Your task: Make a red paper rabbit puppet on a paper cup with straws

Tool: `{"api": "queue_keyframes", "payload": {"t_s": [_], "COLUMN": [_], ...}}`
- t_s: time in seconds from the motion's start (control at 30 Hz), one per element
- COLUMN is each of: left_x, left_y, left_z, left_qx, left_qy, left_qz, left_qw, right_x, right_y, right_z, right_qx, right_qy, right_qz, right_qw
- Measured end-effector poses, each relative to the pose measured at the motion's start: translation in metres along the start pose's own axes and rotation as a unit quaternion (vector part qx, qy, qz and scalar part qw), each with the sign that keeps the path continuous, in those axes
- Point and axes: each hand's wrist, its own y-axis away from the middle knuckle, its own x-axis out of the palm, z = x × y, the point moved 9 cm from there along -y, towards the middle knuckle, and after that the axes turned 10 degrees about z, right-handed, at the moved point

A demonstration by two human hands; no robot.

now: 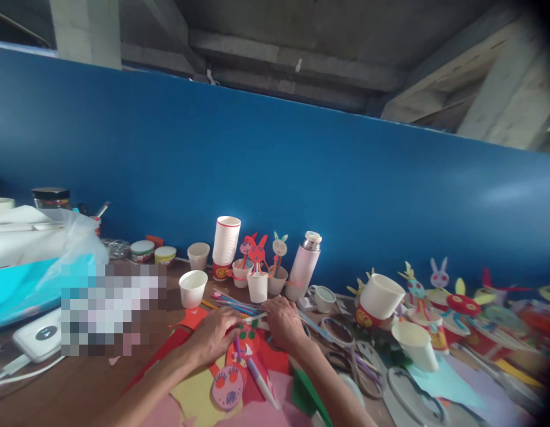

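My left hand (218, 333) is closed, its fingertips pinching one end of a thin white strip (255, 318). The strip's other end reaches my right hand (284, 323), whose fingers are bent around it. Under the strip lies a red paper shape (250, 343) with green dots. Nearer to me are a pink paper face (227, 386) with drawn eyes and a white-and-purple marker (262, 381). Sheets of yellow paper (192, 388) and red paper spread beneath my forearms. Several coloured pens (239, 305) lie just beyond my hands.
Behind stand a paper cup (193, 288), a stack of cups (226, 246), cups with paper rabbits (258, 286) and a pink thermos (304, 267). Tape rolls (337, 332), a tilted cup stack (379, 299) and more paper figures crowd the right. A white device (38, 335) with a cable sits left.
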Motion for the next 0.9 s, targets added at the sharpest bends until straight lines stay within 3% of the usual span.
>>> {"api": "queue_keyframes", "payload": {"t_s": [0.23,0.53,0.9], "left_x": [-0.005,-0.028,-0.033], "left_y": [0.003,0.002,0.011], "left_z": [0.004,0.005,0.041], "left_qx": [0.004,-0.006,-0.148], "left_qy": [0.005,0.063,0.089], "left_qz": [-0.031,-0.104,-0.143], "left_qw": [0.999,0.993,0.975], "right_x": [-0.007,-0.008,-0.003], "right_y": [0.004,0.02,0.019], "right_z": [-0.002,-0.007,0.013], "right_qx": [0.003,0.005,-0.051], "right_qy": [-0.02,-0.049,-0.055], "right_qz": [-0.026,-0.039,-0.042], "right_qw": [0.999,0.998,0.996]}}
